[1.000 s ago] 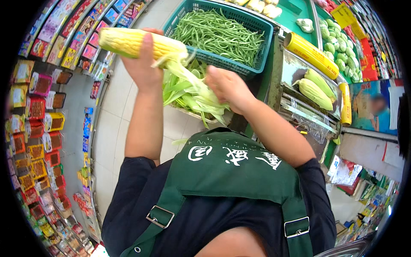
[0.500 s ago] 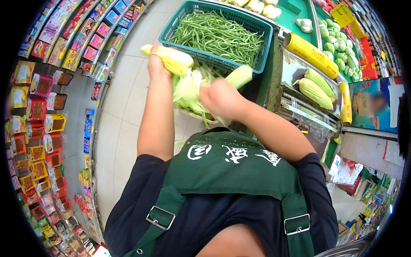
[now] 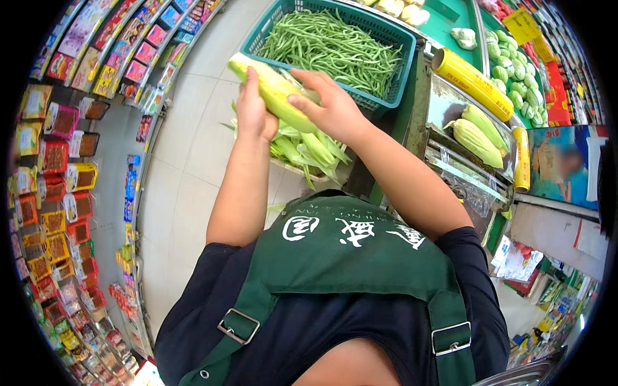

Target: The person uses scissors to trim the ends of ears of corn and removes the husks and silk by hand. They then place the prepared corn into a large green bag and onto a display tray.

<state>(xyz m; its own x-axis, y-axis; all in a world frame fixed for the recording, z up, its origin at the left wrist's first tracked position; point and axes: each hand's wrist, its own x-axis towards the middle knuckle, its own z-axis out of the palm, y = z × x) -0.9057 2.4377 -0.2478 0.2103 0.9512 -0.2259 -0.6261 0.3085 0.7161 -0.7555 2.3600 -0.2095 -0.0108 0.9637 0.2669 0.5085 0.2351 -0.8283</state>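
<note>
An ear of corn (image 3: 273, 87), with pale yellow kernels showing and some light green husk on it, is held slanting between my two hands. My left hand (image 3: 252, 112) wraps its left side, fingers closed against it. From the right, my right hand (image 3: 331, 106) grips the lower part, thumb and fingertips pressing on the cob. Below both hands lies a heap of loose green corn husks (image 3: 306, 149) in a light-coloured container, whose rim is mostly covered.
Beyond my hands stands a teal crate (image 3: 407, 71) of green beans (image 3: 331, 51). At right, two husked ears (image 3: 477, 138) lie on a wrapping machine beside yellow film rolls (image 3: 473, 83). Shelves of packaged snacks (image 3: 64, 174) line the left. Green round vegetables (image 3: 512, 71) fill a far-right bin.
My right hand has come up from the loosened husk to the cob. Husk that hung from the ear is gone from it, and more of the yellow kernels shows.
</note>
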